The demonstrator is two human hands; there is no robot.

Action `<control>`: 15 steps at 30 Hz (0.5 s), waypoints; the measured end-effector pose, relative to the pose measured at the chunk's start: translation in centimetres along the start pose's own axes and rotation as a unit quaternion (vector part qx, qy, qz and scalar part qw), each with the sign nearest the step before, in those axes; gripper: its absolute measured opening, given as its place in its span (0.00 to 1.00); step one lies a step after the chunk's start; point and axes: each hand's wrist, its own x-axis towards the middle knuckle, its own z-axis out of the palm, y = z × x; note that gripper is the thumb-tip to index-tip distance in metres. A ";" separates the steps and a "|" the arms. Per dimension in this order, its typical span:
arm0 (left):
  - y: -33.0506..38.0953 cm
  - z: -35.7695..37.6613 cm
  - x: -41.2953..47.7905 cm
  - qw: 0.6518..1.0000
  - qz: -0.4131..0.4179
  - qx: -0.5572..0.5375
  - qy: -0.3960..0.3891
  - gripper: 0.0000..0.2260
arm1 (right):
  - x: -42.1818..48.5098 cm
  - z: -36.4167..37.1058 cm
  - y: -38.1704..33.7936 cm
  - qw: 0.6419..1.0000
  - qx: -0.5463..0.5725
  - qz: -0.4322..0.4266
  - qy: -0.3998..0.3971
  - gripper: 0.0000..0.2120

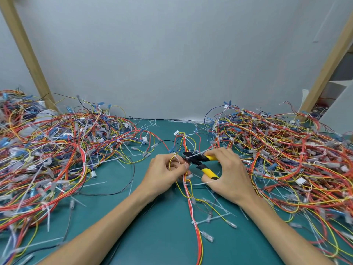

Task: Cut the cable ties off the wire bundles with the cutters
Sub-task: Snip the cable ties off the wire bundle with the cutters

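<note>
Yellow-handled cutters (200,161) at a cable tie (193,155)
My right grip (231,175) clasps them; my left grip (166,173) pinches the wire bundle (188,190).

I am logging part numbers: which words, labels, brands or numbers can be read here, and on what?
No text can be read anywhere.
cutters: no brand or marking is legible on the yellow handles.
white tag in the right-hand wire pile: too small and blurred to read.
</note>
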 end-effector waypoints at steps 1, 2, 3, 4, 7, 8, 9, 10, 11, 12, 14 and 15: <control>0.0 0.0 0.0 1.000 0.002 0.008 -0.001 0.05 | 0.0 0.0 0.0 1.000 -0.001 0.000 -0.002 0.22; 0.0 0.0 0.0 1.000 0.004 0.015 -0.001 0.05 | 0.0 0.0 0.0 1.000 -0.002 0.000 -0.004 0.22; 0.0 -0.1 0.1 1.000 0.006 0.018 -0.001 0.05 | 0.0 0.0 0.1 1.000 -0.003 -0.001 -0.003 0.22; -0.1 -0.1 0.1 1.000 0.007 0.019 -0.001 0.06 | 0.0 0.0 0.1 1.000 -0.004 -0.002 -0.002 0.21; -0.2 -0.1 0.1 1.000 0.010 0.021 -0.004 0.06 | 0.0 0.1 0.0 1.000 -0.005 -0.007 0.006 0.21; -0.2 -0.1 0.1 1.000 0.011 0.020 -0.007 0.06 | 0.0 0.1 0.0 1.000 -0.005 -0.007 0.008 0.20; -0.1 -0.1 0.1 1.000 0.011 0.020 -0.009 0.06 | 0.0 0.1 0.0 1.000 -0.006 -0.008 0.010 0.20; -0.1 -0.1 0.1 1.000 0.010 0.018 -0.011 0.06 | 0.0 0.1 0.0 1.000 -0.006 -0.008 0.010 0.20; 0.0 -0.1 0.1 1.000 0.010 0.018 -0.013 0.06 | 0.0 0.1 0.0 1.000 -0.005 -0.008 0.012 0.20; 0.0 -0.1 0.1 1.000 0.010 0.019 -0.014 0.06 | 0.0 0.1 0.0 1.000 -0.005 -0.009 0.014 0.20; 0.0 -0.1 0.1 1.000 0.009 0.024 -0.017 0.06 | -0.1 0.2 0.0 1.000 -0.006 -0.010 0.014 0.21; -0.1 -0.1 0.1 0.999 0.009 0.028 -0.021 0.05 | -0.1 0.2 0.0 1.000 -0.008 -0.011 0.013 0.21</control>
